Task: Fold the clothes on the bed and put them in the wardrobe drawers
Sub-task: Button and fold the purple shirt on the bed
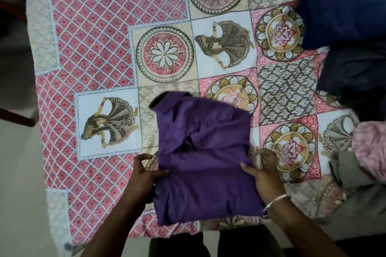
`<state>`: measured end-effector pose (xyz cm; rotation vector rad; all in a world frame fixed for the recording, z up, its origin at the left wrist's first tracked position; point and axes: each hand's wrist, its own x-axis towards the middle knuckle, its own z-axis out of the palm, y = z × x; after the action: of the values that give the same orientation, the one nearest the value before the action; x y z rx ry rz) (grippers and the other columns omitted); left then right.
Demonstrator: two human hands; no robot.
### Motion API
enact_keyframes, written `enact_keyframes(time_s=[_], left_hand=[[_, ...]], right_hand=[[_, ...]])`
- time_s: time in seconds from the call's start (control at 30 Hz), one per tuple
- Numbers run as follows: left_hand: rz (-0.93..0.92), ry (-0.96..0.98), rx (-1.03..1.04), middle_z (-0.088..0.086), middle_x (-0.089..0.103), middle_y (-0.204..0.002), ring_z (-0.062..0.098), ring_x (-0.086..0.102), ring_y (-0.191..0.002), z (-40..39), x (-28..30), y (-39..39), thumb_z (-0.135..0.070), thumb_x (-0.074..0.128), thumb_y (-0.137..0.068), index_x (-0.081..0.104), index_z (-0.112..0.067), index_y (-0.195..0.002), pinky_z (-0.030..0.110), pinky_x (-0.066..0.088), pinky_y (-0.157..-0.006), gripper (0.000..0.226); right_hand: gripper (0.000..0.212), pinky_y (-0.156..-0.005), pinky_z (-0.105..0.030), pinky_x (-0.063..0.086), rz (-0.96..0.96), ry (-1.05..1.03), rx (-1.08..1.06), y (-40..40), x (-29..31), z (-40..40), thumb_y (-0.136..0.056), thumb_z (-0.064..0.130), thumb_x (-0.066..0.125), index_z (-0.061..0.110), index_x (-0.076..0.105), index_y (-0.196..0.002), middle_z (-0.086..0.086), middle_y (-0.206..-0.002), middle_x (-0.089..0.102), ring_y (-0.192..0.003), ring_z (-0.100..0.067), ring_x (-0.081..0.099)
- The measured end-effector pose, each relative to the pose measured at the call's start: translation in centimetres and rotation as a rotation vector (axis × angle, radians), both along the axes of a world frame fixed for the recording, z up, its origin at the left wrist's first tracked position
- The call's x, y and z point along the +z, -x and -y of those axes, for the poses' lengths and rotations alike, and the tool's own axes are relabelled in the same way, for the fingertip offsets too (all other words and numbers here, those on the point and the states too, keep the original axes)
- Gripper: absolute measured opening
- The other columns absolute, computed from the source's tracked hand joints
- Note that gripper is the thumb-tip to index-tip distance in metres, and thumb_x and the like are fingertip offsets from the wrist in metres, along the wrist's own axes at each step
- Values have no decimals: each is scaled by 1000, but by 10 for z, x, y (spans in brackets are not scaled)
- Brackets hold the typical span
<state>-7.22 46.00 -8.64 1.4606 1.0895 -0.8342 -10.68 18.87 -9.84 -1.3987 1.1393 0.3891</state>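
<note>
On the patterned bedspread (108, 48), both hands, left (144, 173) and right (265, 173), grip the folded purple shirt (200, 169).

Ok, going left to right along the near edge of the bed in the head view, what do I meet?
Left hand → purple shirt, gripped on both sides → right hand → grey garment at the right edge, with a pink garment just above it. All lie on the patterned bedspread.
</note>
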Motion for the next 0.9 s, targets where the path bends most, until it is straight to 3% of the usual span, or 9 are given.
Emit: enact_keyframes(time_s=[0.13,0.27,0.37,0.43,0.5,0.6,0.7,0.83,0.9], left_hand=[[83,224,83,13,64,-70,23,56,-62,6,12,-34,11,47,-85,66,-20,-75,24,43,-54,37],[224,255,124,4,64,-54,19,63,-49,17,19,-76,-10,43,-80,69,-17,-47,31,45,-63,43],[307,198,-117,-1,70,-68,19,67,-62,19,12,-89,-22,63,-61,69,-18,-79,27,48,-60,19],[419,17,-238,-6,72,-84,16,70,-80,22,-8,-88,-32,79,-65,70,-17,-102,30,55,-66,41],[548,-313,-375,3,63,-98,21,61,-97,28,-27,-87,-49,68,-79,69,-16,-115,38,51,-89,49],[617,-470,-350,11,57,-115,27,54,-111,43,-43,-88,-38,55,-95,59,-13,-128,37,42,-96,41],[582,-417,-191,4,61,-127,22,55,-114,60,-44,-84,-20,47,-102,48,-20,-137,26,36,-86,34],[574,-373,-53,3,59,-121,26,54,-113,64,-47,-72,-19,48,-101,52,-17,-128,29,36,-86,27],[611,-473,-103,3,48,-118,22,47,-111,60,-47,-67,-36,56,-90,52,-14,-119,38,38,-97,36]], right_hand=[[23,-63,-10,49,-32,-271,-81,-31,3,19,-83,-8,61,11,71,-75,-7,-87,68,-81,-13,62],[24,-39,-20,51,-18,-362,-245,-73,4,20,-88,18,54,12,70,-71,-1,-57,69,-47,-12,66],[34,-40,-23,53,15,-343,-209,-99,2,18,-98,35,46,9,62,-83,-11,-60,68,-49,-20,68],[37,-41,-24,50,4,-269,-92,-110,-8,15,-95,41,53,10,59,-76,-11,-55,63,-45,-22,63],[44,-49,-29,43,20,-15,71,-114,-20,8,-87,51,61,11,60,-69,-6,-51,59,-46,-25,57],[49,-75,-38,40,0,567,279,-111,-35,-8,-89,59,59,12,70,-95,-18,-97,67,-95,-36,61],[63,-98,-46,37,-119,616,207,-111,-38,-31,-89,65,49,17,56,-128,-26,-132,44,-124,-44,43],[49,-78,-40,40,75,701,131,-111,-47,-46,-97,46,50,2,54,-118,-26,-119,58,-109,-43,55],[46,-68,-35,31,185,698,100,-107,-46,-49,-98,46,48,4,53,-115,-22,-113,63,-101,-41,59]])
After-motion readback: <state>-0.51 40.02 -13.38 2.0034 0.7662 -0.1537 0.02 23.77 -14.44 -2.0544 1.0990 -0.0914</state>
